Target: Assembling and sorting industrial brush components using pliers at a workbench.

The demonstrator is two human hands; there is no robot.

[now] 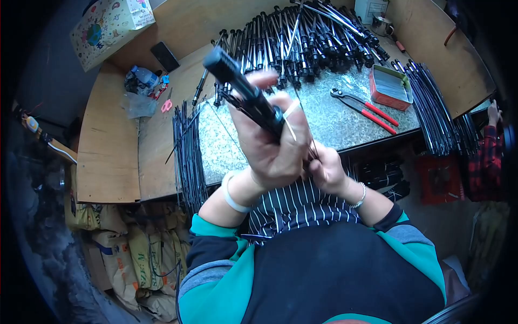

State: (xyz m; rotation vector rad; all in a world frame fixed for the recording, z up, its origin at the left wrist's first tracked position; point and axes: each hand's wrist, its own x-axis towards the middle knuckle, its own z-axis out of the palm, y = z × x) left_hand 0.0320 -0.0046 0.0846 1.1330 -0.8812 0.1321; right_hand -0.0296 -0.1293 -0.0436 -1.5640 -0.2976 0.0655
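My left hand (pixel 272 148) is closed round a black umbrella shaft (pixel 237 75), held up and tilted so that its thick end points up toward the left. A thin white band (pixel 292 110) crosses the fingers there. Just below and to the right, my right hand (pixel 330 171) pinches thin dark ribs (pixel 314 152) close to the shaft's lower part. The lower end of the shaft is hidden behind my hands. Beyond them, a big pile of black and silver shafts (pixel 307 43) lies across the back of the table.
Red-handled pincers (pixel 372 112) and a red tin (pixel 393 101) of thin wires lie at right. Bundles of black rods hang over the front edge at left (pixel 189 156) and right (pixel 431 116). Pink scissors (pixel 167 103), a bottle (pixel 144 75) and a phone (pixel 165 56) are at left.
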